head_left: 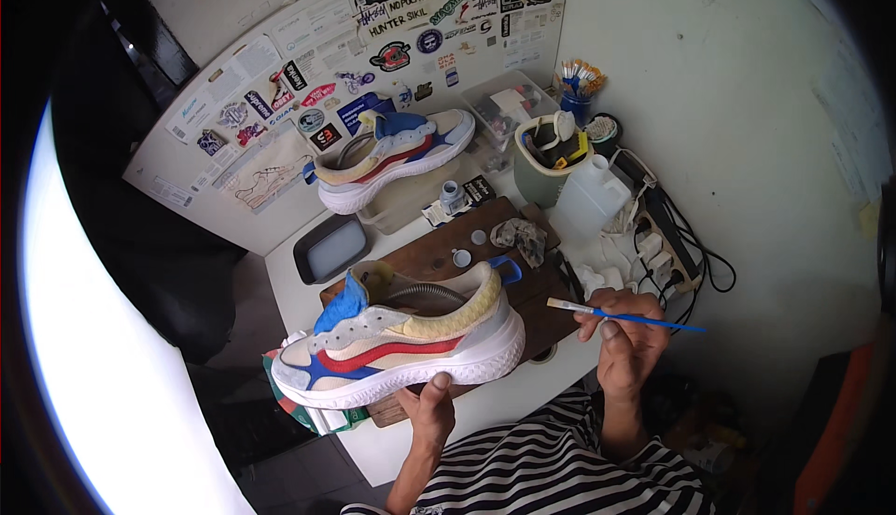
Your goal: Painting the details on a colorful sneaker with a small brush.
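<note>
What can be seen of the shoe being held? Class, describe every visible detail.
The shoe has a cream upper with a wavy red stripe, blue patches near the toe, a bright blue tongue, and a fuzzy-looking pale yellow collar. Its thick, textured sole looks like white rubber. No laces show in the eyelets; a ribbed coil curves inside. Held sideways, toe left and slightly lower, it is supported underneath by the left hand's grip, thumb against the sole.

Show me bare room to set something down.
Bare patches: the wooden board beyond the held shoe, between black tray and white cap; the white table between that board and striped shirt. Crowded: the back right, with green tub, white jug, brush cup and cables.
</note>
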A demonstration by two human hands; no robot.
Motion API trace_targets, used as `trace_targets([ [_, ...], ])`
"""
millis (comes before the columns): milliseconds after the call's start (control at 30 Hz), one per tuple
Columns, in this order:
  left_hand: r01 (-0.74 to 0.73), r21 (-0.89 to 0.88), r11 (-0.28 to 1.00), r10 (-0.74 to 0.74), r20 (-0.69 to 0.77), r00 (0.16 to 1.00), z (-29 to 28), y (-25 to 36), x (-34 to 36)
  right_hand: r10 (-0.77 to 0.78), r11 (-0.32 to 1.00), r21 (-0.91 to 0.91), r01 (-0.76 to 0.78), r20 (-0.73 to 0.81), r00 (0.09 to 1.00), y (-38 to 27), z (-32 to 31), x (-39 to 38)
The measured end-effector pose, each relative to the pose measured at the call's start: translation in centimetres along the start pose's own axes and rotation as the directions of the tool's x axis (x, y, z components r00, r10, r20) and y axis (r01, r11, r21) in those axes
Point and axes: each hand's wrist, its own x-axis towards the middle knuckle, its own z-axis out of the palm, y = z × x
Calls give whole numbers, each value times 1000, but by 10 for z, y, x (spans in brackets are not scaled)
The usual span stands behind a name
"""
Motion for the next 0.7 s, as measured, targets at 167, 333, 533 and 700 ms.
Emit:
trace_targets([
  [167, 50, 268, 962, -33, -67, 997, 11, -1, -1, 58, 994, -82, -70, -131, 990, 3, -19, -9],
  [333, 43, 447, 894, -25, -47, 999, 25, 3, 0, 64, 979, -177, -98, -186, 980, 7, -29, -11],
  [533, 3, 342, 940, 7, -29, 1000, 20, 3, 4, -35, 985, -169, 31, -19, 999, 2, -11, -3],
  [700, -120, 167, 979, 128, -42, 991, 34, 5, 8, -196, 928, -282, 243, 184, 963, -3, -4, 5],
])
